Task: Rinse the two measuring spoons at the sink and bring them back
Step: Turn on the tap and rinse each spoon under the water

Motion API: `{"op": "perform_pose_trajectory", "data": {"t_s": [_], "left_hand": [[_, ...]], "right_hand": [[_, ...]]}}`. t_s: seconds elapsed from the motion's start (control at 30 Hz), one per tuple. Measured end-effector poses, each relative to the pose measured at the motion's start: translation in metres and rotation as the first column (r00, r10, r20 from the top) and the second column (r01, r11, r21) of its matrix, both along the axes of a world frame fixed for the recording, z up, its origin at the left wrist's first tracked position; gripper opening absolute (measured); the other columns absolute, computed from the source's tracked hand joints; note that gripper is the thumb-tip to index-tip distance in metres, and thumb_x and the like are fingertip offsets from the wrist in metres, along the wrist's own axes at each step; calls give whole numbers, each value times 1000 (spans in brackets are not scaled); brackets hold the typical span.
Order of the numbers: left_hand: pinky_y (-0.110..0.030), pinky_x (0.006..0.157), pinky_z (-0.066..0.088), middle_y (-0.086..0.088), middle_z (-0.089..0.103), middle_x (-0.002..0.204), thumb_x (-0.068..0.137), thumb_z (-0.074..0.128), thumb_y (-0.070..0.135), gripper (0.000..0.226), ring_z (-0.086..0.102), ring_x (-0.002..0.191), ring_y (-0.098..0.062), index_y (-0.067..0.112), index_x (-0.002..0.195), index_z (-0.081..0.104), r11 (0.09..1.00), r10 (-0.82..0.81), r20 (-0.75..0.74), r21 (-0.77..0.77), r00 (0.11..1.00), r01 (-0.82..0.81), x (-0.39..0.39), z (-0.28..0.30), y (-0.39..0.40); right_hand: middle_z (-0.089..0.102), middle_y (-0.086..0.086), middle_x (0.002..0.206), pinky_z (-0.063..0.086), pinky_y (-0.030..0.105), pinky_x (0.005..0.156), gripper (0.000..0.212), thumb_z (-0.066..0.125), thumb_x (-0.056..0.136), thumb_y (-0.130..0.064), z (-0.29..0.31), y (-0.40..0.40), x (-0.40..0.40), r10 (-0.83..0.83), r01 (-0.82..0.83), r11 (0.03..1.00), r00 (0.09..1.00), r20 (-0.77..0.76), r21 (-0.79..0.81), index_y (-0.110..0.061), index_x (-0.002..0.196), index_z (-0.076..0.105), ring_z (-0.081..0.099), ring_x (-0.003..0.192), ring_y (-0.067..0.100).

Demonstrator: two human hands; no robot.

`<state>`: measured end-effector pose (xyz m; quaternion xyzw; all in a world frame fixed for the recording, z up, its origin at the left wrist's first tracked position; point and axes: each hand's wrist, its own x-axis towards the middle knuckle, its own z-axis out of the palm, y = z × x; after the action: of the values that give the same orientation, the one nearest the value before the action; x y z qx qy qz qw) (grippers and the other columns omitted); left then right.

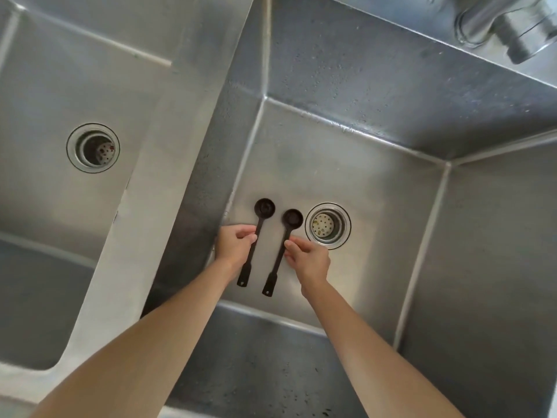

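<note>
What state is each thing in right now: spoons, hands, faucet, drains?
Left spoon: held by left hand, bowl up.
Right spoon: held by right hand, bowl up.
Faucet: no water seen running.
Right basin drain: strainer in, uncovered.
Left basin drain: strainer in.

Steel sink basin (346, 182) (wet): two black spoons (256, 236) above its floor

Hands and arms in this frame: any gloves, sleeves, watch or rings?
None visible. The left hand and right hand are bare, with no gloves or rings to be seen. Both forearms are bare as far as the frame's bottom edge: no sleeves, watch or bands.
</note>
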<state>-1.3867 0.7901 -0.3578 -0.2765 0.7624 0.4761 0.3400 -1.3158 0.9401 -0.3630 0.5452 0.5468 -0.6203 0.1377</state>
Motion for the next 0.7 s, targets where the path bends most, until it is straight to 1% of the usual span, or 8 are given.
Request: {"op": "perform_pose_trajectory", "data": {"t_s": [0.17,0.23,0.3,0.43,0.47,0.57,0.63,0.7], "left_hand": [[-45,102,55,-13,75,115,88,71,1,31,70,108,-24,4,118,72,999,-24,-16,-30,1000,24,4,1,0],[-45,103,54,-13,75,117,88,71,2,33,69,110,-25,4,121,71,999,-44,-21,-29,999,43,7,5,0],[-40,103,53,-11,74,118,88,73,6,35,69,109,-22,6,123,70,995,-82,-50,-59,995,79,8,14,0],[-34,101,51,-8,70,126,89,72,14,42,66,112,-20,10,130,66,985,-160,-111,-84,981,152,6,47,9],[-34,102,51,-8,69,129,90,72,16,43,65,114,-20,10,132,64,984,-172,-120,-70,978,165,3,58,14],[-36,103,50,-9,67,132,88,74,22,46,66,115,-20,12,132,64,985,-173,-130,0,976,174,-9,97,34],[-29,94,51,-8,66,134,84,79,28,53,67,109,-18,14,133,64,985,-149,-158,63,976,161,-22,127,51],[-27,91,48,-4,63,138,80,82,34,63,65,115,-17,18,137,60,975,-161,-208,116,965,188,-38,162,73]], "right_hand": [[81,3,93,64,24,79,18,79,88,-9,1,-3,-1,16,-17,997,1000,15,78,-9,106,81,77,87,12],[80,3,95,64,27,83,20,79,88,-9,6,-2,-2,19,-20,996,1000,16,82,-8,108,80,77,89,13],[80,4,98,64,29,83,23,80,88,-13,17,3,-3,32,-32,996,999,6,78,-9,110,79,77,93,15],[78,-2,100,61,16,68,28,83,85,-25,56,25,-6,56,-51,992,998,-42,119,-15,111,79,74,90,7],[77,-4,102,62,19,69,31,83,84,-30,68,32,-7,60,-52,986,997,-49,157,-18,112,78,73,89,6],[77,-16,98,61,33,88,35,85,77,-40,109,56,-14,69,-48,955,996,-62,291,-27,109,79,73,93,8],[75,-25,85,58,29,91,36,85,73,-44,138,74,-19,58,-17,936,993,-105,351,-35,107,76,73,90,-2],[77,-24,83,56,23,88,42,84,71,-50,169,92,-23,55,8,918,988,-147,396,-41,111,73,70,85,-12]]}}
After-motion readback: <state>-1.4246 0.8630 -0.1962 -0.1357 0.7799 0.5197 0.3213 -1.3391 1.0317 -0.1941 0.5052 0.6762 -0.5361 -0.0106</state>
